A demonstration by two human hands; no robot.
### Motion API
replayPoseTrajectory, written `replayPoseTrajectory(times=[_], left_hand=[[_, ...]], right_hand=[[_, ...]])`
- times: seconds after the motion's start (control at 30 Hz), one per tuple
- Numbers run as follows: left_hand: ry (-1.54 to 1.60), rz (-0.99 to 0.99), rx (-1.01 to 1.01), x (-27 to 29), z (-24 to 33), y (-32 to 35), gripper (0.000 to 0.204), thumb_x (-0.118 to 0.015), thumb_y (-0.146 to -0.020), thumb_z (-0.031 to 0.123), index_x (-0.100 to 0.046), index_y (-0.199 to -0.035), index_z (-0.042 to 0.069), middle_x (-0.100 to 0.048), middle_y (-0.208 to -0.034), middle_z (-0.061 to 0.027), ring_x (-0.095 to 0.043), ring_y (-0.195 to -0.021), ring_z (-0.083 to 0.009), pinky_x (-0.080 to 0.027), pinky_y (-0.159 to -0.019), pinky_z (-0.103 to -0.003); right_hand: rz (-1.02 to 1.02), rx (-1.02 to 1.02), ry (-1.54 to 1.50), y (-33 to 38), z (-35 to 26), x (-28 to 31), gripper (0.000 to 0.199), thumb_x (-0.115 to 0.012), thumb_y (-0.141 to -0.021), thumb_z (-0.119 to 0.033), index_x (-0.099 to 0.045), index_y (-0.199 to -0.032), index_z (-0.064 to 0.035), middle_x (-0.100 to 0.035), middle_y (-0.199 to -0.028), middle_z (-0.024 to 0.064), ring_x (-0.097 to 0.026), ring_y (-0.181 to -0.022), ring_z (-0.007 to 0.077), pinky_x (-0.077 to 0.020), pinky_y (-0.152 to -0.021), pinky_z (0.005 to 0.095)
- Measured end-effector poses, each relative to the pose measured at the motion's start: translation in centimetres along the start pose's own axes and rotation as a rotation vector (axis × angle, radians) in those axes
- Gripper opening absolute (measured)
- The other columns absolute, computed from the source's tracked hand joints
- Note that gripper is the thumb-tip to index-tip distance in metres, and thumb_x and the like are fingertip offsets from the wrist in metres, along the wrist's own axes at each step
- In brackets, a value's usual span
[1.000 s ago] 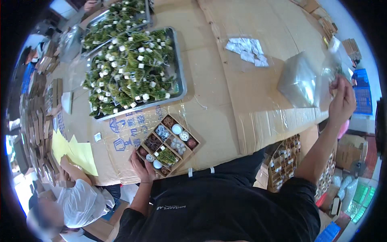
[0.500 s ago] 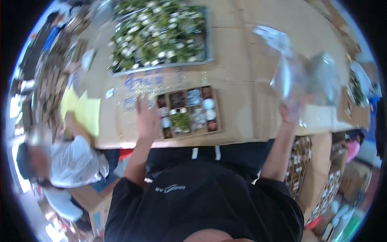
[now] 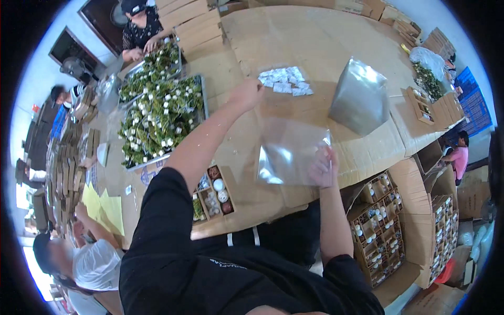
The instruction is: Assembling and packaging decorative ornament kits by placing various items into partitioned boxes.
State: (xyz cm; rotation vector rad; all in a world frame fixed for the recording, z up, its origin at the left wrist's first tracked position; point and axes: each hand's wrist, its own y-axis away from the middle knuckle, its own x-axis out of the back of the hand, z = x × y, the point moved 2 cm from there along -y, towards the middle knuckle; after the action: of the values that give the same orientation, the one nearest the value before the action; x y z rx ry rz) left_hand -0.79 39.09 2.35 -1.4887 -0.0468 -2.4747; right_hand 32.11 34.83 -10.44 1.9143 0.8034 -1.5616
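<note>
My left hand [image 3: 247, 95] is stretched across the table, its fingers closed at the edge of a patch of small white packets [image 3: 286, 81]. Whether a packet is pinched in them is too small to tell. In my right hand [image 3: 322, 167] is a clear plastic bag [image 3: 286, 155], gripped by its right edge above the cardboard-covered table [image 3: 283, 197]. Near the table's front edge, partly behind my left arm, sits a divided box [image 3: 229, 181] with white balls, brown pieces, packets and green moss in its compartments.
Trays of green sprigs with white tags [image 3: 157, 123] stand at left. A stack of clear bags [image 3: 359, 97] lies to the right. A carton of filled divided boxes [image 3: 375, 226] stands below the table edge. Co-workers are at the far left, near left [image 3: 97, 257] and far right.
My view has shifted. My left hand has moved from beside the divided box to the white packets. My right hand has brought a clear bag away from the stack, leftward and nearer.
</note>
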Motion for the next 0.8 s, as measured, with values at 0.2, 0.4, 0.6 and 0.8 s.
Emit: replayPoseTrajectory(times=[0.2,0.4,0.6,0.8], left_hand=[[-0.472,-0.010,0.080,-5.2,-3.6,-7.9,0.027,-0.052,-0.087,0.014,-0.074,-0.100,0.006,-0.072,-0.102,-0.0151,-0.057,-0.119,-0.0326,-0.044,-0.101,-0.046],[-0.496,0.212,-0.051,-1.0,-2.6,-5.4,0.030,-0.054,-0.094,0.028,-0.074,-0.101,0.007,-0.071,-0.101,-0.0183,-0.067,-0.097,-0.0350,-0.052,-0.089,-0.045],[0.122,0.086,0.089,9.7,-2.2,13.0,0.031,-0.067,-0.088,0.032,-0.072,-0.102,0.005,-0.070,-0.081,-0.0139,-0.066,-0.071,-0.0254,-0.051,-0.067,-0.037],[0.308,0.100,0.597,7.3,-4.9,33.7,0.020,-0.074,-0.083,0.020,-0.072,-0.089,0.002,-0.067,-0.072,-0.0083,-0.062,-0.062,-0.0157,-0.048,-0.060,-0.029]], right_hand=[[-0.022,-0.141,-0.047,-1.2,1.1,-1.8,0.023,-0.053,-0.100,-0.032,-0.060,-0.105,-0.0103,-0.032,-0.054,-0.0077,-0.032,-0.039,0.0062,-0.0300,-0.040,0.0229],[0.118,-0.158,-0.027,-0.8,1.3,-2.8,0.022,-0.052,-0.100,-0.032,-0.059,-0.091,-0.0140,-0.037,-0.057,-0.0085,-0.033,-0.039,0.0051,-0.0272,-0.040,0.0224],[0.183,-0.077,0.110,-0.6,-0.3,-2.2,0.031,-0.051,-0.101,-0.036,-0.059,-0.115,-0.0095,-0.037,-0.056,-0.0085,-0.036,-0.040,0.0049,-0.0298,-0.039,0.0230],[0.001,-0.140,0.053,-1.8,0.2,-3.2,0.038,-0.051,-0.102,-0.029,-0.055,-0.121,0.0026,-0.036,-0.055,-0.0061,-0.035,-0.042,0.0048,-0.0290,-0.040,0.0218]])
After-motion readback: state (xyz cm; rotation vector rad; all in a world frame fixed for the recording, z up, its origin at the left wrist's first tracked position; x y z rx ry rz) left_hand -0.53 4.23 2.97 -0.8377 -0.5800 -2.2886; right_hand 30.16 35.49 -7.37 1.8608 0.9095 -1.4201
